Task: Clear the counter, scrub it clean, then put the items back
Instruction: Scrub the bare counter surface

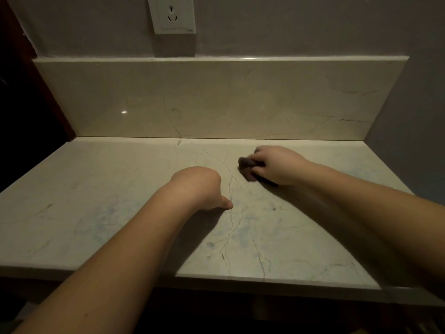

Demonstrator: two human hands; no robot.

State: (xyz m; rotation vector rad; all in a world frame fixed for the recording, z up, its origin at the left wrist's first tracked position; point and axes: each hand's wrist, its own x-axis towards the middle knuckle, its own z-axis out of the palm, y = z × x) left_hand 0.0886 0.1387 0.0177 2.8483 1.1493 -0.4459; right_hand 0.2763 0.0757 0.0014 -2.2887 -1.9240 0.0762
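Right hand (277, 165) pressed down on the counter (96, 201), fingers curled round a small dark scrubbing pad (246, 166) and gripping it, pad touching the stone right of the middle and near the far edge. Left hand (195, 186) resting on the counter near the centre, fingers folded under into a loose fist holding nothing, thumb tip touching the surface toward the right. Both forearms stretched from the near edge toward the far side, the right one crossing the near right corner. Bounded at the far side by a low backsplash (216, 100), at the right by a plain wall, at the left by a dark wooden frame (55, 109). Bare veined stone to the left of the left hand and between the two hands, with faint bluish smears on the near part. White wall socket (171, 14) above the backsplash, well apart from both hands.
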